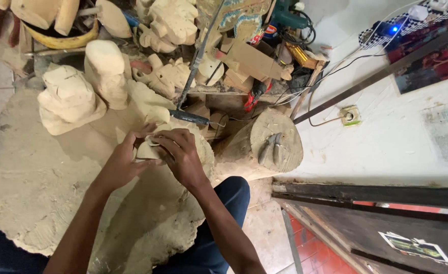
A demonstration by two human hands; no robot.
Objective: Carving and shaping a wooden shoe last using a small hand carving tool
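Observation:
My left hand (124, 163) grips a small pale wooden carving (146, 150) from the left side. My right hand (182, 153) lies over the same carving from the right, fingers curled across its top; I cannot tell whether it holds sandpaper. Both hands work above a thick heap of sawdust (36, 187). A tool with a dark blue handle (189, 117) lies just beyond the hands.
Rough pale wood carvings (69, 96) stand on the sawdust at the left, more are piled at the back. A log stump (277, 144) with pliers (270, 146) on top stands at the right. Cables, a wall socket (351, 115) and dark boards lie further right.

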